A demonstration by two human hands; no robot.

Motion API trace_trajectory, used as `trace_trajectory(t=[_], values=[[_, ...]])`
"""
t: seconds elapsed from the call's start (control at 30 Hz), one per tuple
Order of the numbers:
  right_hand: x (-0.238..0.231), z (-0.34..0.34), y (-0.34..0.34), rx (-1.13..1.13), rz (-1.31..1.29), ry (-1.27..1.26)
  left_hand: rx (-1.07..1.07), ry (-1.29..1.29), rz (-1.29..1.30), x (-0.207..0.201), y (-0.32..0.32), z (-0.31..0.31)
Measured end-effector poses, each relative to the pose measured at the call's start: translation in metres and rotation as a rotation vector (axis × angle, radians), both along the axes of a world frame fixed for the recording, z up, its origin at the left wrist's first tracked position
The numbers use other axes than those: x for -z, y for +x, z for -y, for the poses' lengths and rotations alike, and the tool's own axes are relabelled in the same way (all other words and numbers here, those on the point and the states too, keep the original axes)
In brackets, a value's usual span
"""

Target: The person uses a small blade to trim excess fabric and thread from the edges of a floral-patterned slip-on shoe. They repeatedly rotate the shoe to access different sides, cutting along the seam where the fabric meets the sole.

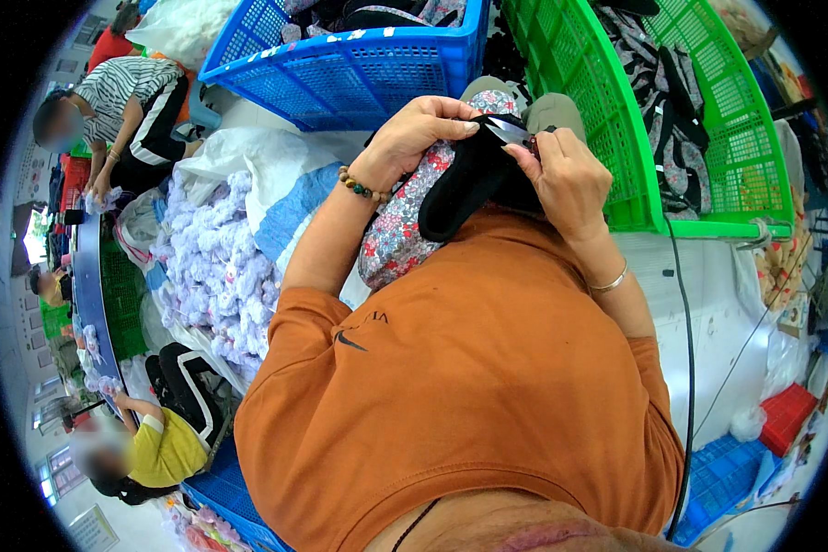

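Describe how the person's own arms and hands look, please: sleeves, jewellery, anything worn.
Both arms come out of short orange sleeves and are bare below them. The left hand has a beaded bracelet at the wrist, with brown and greenish beads. The right hand has a thin, pale metal bangle at the wrist. No gloves or rings are visible.

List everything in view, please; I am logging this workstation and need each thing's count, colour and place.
slipper: one, black with floral fabric, on the lap, held by both hands
snips: one small metal pair, at the right hand's fingers
blue crate: one, top centre
green crate: one, top right, holding dark floral pieces
lilac fluffy pile: one, left, on white sacking
red crate: one, lower right
co-workers: at least two, seated along the left
left hand: on the slipper, beaded bracelet
right hand: on the snips, bangle
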State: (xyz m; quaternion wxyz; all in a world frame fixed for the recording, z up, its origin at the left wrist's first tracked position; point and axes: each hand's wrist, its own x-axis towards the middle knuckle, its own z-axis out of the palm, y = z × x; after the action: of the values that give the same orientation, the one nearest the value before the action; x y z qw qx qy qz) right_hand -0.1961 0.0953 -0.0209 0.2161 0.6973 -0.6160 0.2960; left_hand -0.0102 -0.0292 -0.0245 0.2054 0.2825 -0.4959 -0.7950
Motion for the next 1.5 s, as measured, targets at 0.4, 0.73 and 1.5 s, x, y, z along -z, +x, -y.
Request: trace_trajectory(t=[0.4,0.73,1.5], values=[[-0.001,0.006,-0.001,-0.008,-0.021,0.024,-0.037,-0.014,0.069,0.004,-0.003,0.0],[0.013,0.01,-0.02,-0.119,0.769,0.168,-0.024,-0.034,0.051,0.01,-0.001,0.0],[0.025,0.021,-0.023,-0.587,1.677,0.744,0.15,-1.038,0.023,0.005,-0.014,0.006]])
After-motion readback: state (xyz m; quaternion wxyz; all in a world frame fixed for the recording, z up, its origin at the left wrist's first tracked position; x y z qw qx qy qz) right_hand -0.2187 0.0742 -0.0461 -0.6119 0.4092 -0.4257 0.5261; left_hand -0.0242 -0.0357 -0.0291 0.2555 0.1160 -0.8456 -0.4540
